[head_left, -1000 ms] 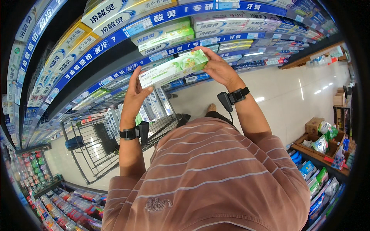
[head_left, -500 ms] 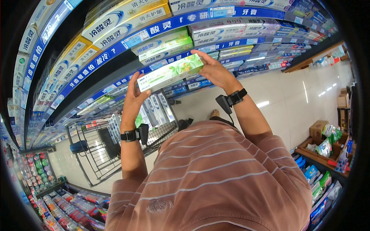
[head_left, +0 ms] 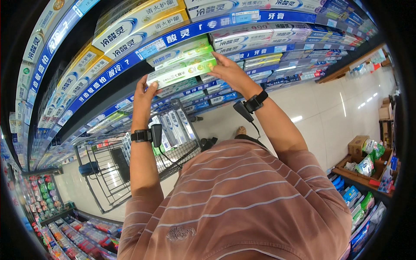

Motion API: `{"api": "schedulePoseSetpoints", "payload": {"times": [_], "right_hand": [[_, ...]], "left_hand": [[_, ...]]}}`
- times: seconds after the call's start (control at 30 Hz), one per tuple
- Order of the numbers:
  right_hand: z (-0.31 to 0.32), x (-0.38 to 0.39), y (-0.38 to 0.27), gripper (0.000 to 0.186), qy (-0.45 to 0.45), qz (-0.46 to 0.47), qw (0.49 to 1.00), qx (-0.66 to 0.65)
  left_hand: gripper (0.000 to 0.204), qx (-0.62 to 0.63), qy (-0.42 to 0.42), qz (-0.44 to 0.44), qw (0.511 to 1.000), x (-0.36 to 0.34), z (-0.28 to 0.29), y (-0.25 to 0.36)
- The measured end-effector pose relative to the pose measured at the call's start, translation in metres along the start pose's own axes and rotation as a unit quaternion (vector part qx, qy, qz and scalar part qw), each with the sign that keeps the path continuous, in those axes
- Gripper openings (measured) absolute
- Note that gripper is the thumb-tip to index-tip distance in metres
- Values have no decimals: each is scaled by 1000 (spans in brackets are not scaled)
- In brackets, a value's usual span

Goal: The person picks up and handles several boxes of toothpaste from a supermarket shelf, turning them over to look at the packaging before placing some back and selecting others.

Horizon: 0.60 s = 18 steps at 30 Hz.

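A long white and green toothpaste box (head_left: 180,75) is held level between my two hands at the front of the shelf. My left hand (head_left: 145,92) grips its left end, the thumb on the near side. At its right end my right hand (head_left: 229,73) is closed, fingers over the edge. Right behind the held box, similar green and white toothpaste boxes (head_left: 173,55) lie stacked on the shelf. Yellow and white toothpaste boxes (head_left: 143,21) are piled on the shelf to the upper left.
A wire shopping cart (head_left: 104,173) with several upright boxes (head_left: 175,125) stands at my left. Blue label strips (head_left: 190,31) run along the shelf edges. Cartons and green packs (head_left: 366,164) sit on a rack at the right. More packaged goods (head_left: 73,234) line the lower left.
Both hands have moved the box away from me and slightly left, up to the stacked boxes. The box has turned, and a narrower side now faces up.
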State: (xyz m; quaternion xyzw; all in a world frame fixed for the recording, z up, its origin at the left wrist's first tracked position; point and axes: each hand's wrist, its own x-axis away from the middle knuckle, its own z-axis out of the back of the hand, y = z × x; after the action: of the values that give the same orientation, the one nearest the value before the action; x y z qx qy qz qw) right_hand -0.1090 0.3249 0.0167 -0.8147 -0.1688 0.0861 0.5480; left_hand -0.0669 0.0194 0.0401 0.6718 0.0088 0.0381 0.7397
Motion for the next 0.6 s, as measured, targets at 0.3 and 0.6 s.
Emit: {"api": "schedulePoseSetpoints", "payload": {"times": [0.3, 0.6], "right_hand": [[-5, -24, -8, 58, 36, 2, 999, 28], [-6, -31, -11, 58, 45, -2, 999, 19]], "left_hand": [[58, -17, 25, 14, 999, -37, -6, 10], [62, -23, 20, 57, 998, -60, -8, -2]]}}
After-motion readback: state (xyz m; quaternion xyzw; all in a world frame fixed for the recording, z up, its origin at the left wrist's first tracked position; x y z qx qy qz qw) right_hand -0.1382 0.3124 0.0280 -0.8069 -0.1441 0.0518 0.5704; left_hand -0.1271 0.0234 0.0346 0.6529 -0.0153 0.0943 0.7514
